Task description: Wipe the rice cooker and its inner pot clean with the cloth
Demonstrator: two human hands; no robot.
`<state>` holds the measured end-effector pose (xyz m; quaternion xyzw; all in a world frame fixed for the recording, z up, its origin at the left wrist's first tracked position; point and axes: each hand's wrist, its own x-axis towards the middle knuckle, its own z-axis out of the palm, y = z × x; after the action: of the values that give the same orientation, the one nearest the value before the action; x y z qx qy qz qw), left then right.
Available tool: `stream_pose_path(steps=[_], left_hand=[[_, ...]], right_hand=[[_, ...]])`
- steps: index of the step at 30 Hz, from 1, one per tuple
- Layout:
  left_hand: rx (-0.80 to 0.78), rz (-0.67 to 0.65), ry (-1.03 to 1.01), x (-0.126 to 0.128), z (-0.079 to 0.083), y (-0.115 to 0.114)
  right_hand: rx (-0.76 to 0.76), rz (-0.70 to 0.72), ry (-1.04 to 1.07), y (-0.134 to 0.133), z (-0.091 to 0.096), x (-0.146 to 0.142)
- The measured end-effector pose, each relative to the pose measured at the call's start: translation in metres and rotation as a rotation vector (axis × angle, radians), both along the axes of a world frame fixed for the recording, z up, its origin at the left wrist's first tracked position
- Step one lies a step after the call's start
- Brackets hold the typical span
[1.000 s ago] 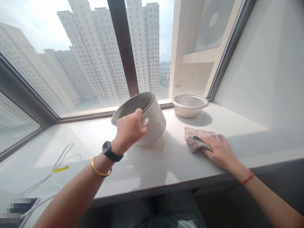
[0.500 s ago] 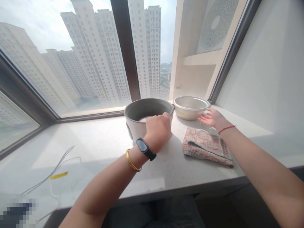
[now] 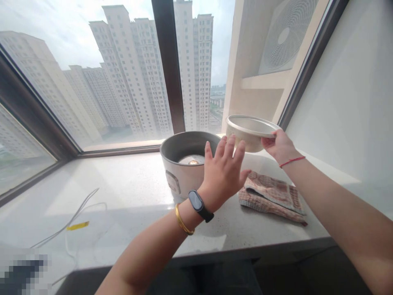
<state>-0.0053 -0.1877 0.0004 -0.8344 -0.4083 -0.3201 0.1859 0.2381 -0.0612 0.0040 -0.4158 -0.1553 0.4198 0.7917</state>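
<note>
Right hand (image 3: 279, 145) pinches the metal bowl (image 3: 245, 137) beside the white cooker (image 3: 186, 178)

The metal bowl is at the far right of the counter (image 3: 129, 223), close to the window frame (image 3: 172, 65). The right hand's grip is pressed together on the right end of its rim. The bowl tilts, its left side higher than its right; whether its base touches the counter is hard to tell.

The left hand (image 3: 224, 174) is in front of the right side of the white cooker, palm turned away, its grip spread with all fingers apart. Whether it touches the cooker cannot be made out. The cooker stands upright and uncovered, left of the bowl, showing a round plate (image 3: 184, 159) inside with a gold-coloured centre. An oval panel (image 3: 172, 181) marks its near left side.

A folded checked cloth (image 3: 273, 196) lies on the near right part of the counter, between the two forearms. A black wristband (image 3: 196, 200) and a gold bangle (image 3: 182, 221) circle the left wrist; a red cord (image 3: 291, 161) circles the right.

At the left, a thin cable (image 3: 73, 218) trails past a yellow tag (image 3: 77, 226). Tall buildings (image 3: 144, 65) rise beyond the glass.
</note>
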Motion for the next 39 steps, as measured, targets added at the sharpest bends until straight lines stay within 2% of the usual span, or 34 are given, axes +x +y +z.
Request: stream_pose_path(steps=[3,6,8,10,12,14,15,17,23,29,32,35,39], left_hand=[[0.285,-0.18,-0.197,-0.04,-0.013,-0.005],[0.511,-0.267,-0.455,-0.084,-0.017,0.003],[0.514,-0.243,-0.645,-0.109,-0.013,0.013],[0.405,-0.208,-0.866,-0.128,-0.005,0.024],[0.18,-0.221,-1.077,-0.142,0.006,0.034],[-0.1,-0.264,-1.204,-0.152,0.016,0.043],[-0.213,-0.279,-1.223,-0.155,0.019,0.047],[-0.334,-0.284,-1.199,-0.16,0.022,0.053],[-0.377,-0.187,-1.081,-0.156,0.008,0.048],[-0.383,-0.04,-0.93,-0.162,-0.007,0.042],[-0.401,0.02,-0.835,-0.167,-0.013,0.035],[-0.429,0.007,-0.86,-0.169,-0.017,0.024],[-0.322,-0.04,-0.986,-0.174,-0.019,0.021]], right_hand=[[0.102,0.026,0.039,-0.028,0.044,-0.017],[0.216,0.139,0.037,-0.056,0.08,-0.048],[0.234,0.238,0.012,-0.07,0.095,-0.073],[0.222,0.339,-0.013,-0.078,0.1,-0.098],[0.191,0.42,-0.04,-0.082,0.098,-0.119],[0.154,0.472,-0.062,-0.082,0.09,-0.134],[0.136,0.492,-0.065,-0.081,0.086,-0.139],[0.095,0.534,-0.054,-0.078,0.075,-0.146],[-0.144,0.655,-0.057,-0.076,0.055,-0.145],[-0.364,0.823,-0.42,-0.066,0.052,-0.122],[-0.436,0.827,-0.591,-0.057,0.042,-0.114],[-0.415,0.791,-0.66,-0.054,0.026,-0.109],[-0.214,0.619,-0.732,-0.062,-0.001,-0.108]])
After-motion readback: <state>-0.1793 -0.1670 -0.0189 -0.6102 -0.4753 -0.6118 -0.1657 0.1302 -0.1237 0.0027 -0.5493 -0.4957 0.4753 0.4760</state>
